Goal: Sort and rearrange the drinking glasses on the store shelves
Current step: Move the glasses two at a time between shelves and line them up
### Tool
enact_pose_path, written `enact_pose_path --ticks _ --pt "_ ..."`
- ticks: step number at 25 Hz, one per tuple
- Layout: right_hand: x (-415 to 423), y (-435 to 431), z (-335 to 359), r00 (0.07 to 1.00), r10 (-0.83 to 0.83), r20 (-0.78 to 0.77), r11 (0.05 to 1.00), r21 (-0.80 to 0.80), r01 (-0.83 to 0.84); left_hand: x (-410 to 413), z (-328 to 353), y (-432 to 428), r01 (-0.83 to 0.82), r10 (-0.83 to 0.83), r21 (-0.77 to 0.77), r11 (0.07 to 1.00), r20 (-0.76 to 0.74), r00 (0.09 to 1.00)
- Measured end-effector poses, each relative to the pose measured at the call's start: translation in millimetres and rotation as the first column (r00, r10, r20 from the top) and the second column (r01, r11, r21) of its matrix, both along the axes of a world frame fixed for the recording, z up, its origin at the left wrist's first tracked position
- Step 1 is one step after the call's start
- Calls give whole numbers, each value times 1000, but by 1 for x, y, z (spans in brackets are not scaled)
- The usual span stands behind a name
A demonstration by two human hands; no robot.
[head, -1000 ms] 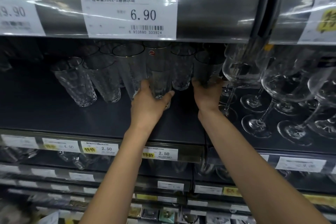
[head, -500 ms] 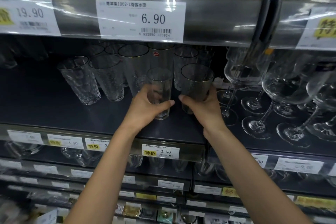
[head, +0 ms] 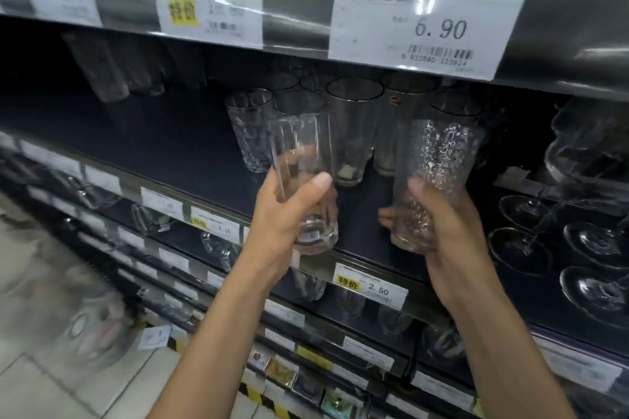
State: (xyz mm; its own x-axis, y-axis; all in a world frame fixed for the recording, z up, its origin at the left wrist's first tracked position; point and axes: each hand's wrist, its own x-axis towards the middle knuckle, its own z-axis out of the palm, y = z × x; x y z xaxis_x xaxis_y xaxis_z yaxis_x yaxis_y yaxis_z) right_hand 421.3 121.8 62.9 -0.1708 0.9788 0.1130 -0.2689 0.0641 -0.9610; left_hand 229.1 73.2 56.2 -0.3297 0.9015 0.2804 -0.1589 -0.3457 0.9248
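Fingers grip: left hand smooth glass, right hand dimpled glass; tumblers, stemware behind.

I reference every position on the dark shelf to the 6.90 price tag on the rail above it. Directly below the tag, upright tumblers stand in a tight cluster, several deep. A dimpled tumbler closes the cluster's end below-left of the tag. Below-right of the tag, stemmed glasses stand on round feet. Far left of the tag, blurred glasses stand at the back. Well below the tag, a 2.50 label sits on the shelf's front edge.
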Motion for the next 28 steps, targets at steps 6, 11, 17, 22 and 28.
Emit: enact_pose_path --ticks 6,11,17,22,28 --pt "-90 -34 -4 958 280 -62 960 -14 -281 -52 -10 -66 -145 142 0 989 201 969" --pt "-171 -66 -11 866 493 -86 868 -28 -497 -117 -14 -128 -417 427 -103 903 124 895" --pt "-272 -112 -12 760 648 -37 756 -86 -649 -195 -17 -194 -570 589 -171 804 97 802" --pt "-350 -138 -14 725 689 2 721 -101 -685 -263 -17 -222 -613 634 -184 768 84 769" --pt "-428 -147 -17 743 669 -16 737 -107 -667 -347 -20 -235 -595 619 -197 780 95 780"
